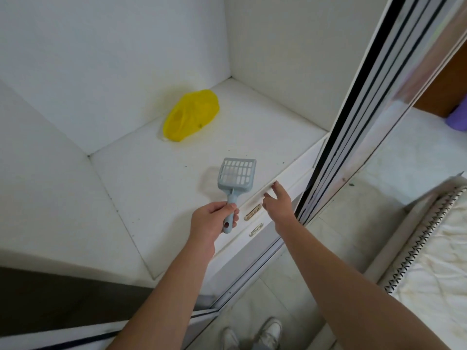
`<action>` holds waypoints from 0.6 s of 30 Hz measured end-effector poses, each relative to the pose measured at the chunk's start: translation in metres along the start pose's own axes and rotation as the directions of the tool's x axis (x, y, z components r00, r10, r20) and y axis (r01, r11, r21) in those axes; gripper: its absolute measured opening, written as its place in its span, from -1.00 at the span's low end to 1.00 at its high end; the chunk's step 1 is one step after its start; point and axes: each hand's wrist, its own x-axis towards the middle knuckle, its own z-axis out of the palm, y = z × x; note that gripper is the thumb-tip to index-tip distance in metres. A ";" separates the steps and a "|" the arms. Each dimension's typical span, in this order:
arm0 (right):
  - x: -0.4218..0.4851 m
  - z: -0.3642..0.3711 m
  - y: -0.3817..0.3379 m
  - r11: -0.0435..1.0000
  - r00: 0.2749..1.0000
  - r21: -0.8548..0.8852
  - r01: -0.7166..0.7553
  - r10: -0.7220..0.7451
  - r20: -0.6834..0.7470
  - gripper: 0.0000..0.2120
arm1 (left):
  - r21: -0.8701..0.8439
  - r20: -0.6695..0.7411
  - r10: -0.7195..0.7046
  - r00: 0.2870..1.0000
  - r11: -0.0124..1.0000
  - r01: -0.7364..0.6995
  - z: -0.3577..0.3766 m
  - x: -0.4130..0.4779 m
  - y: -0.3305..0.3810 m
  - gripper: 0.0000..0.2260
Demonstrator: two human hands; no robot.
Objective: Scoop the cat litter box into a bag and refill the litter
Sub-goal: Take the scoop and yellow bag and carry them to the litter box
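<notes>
Feet: my white shoes (pixel 252 334) on the pale tiled floor (pixel 290 286), bottom of view.
L hand: my left hand (pixel 212 221) grasping the pale blue slotted plastic litter scoop (pixel 236 173) by its handle, fingers + thumb wrapped round. Scoop head points away from me, held over the white shelf (pixel 156 188).
R hand: my right hand (pixel 278 200) released, fingers straight, tips touching the shelf's white front lip (pixel 293 170), just right of the scoop.
Btwn hands: two small brass-coloured metal plates (pixel 252 213) on the lip.
Shelf: dark specks scattered on it.
Bag: crumpled yellow plastic bag (pixel 192 114) lies at the back near the rear wall, well apart from the scoop.
Far right: quilted white mattress (pixel 434 248).
</notes>
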 end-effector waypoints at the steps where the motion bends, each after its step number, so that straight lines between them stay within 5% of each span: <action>1: 0.000 -0.001 -0.001 1.000 1.000 -0.002 -0.005 0.005 0.004 -0.33 | 0.001 -0.001 -0.003 1.000 1.000 0.003 0.001 0.001 0.000 -0.93; 14: -0.014 -0.008 -0.014 0.997 0.997 0.046 0.070 -0.070 0.012 -0.48 | -0.220 -0.034 -0.118 0.992 0.969 0.108 -0.006 0.000 0.002 -0.87; 18: -0.037 -0.014 -0.024 0.955 0.974 -0.196 0.223 -0.227 -0.001 -0.52 | -0.367 -0.026 -0.174 0.984 0.918 0.153 -0.010 -0.003 0.002 -0.85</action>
